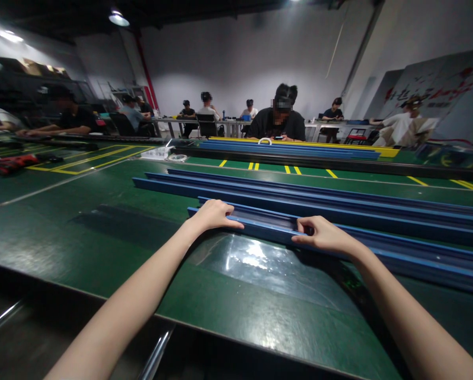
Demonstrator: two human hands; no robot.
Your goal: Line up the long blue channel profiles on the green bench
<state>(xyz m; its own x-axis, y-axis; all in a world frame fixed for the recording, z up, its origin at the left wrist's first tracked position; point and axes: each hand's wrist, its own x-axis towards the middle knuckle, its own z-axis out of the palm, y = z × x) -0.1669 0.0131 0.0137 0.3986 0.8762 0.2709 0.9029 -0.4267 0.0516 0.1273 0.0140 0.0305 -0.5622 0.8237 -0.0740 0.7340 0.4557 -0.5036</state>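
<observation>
A long blue channel rail [268, 226] lies along the green tabletop in front of me, its groove facing up. Near its left end, my left hand [217, 214] grips the side wall, thumb along the near face and fingers curled over into the groove. Farther right, my right hand [319, 234] pinches the same near wall, with its fingertips inside the channel. Behind it, a second blue rail [236, 191] runs roughly parallel, a narrow gap between them. The right end of both rails lies outside the view.
A clear plastic sheet [256, 261] lies on the green table [113, 248] before the rail. Farther back are a black bar [319, 164], more blue strips [291, 149] and a red power tool [12, 164] at left. A person [278, 119] sits across the table; others sit farther away.
</observation>
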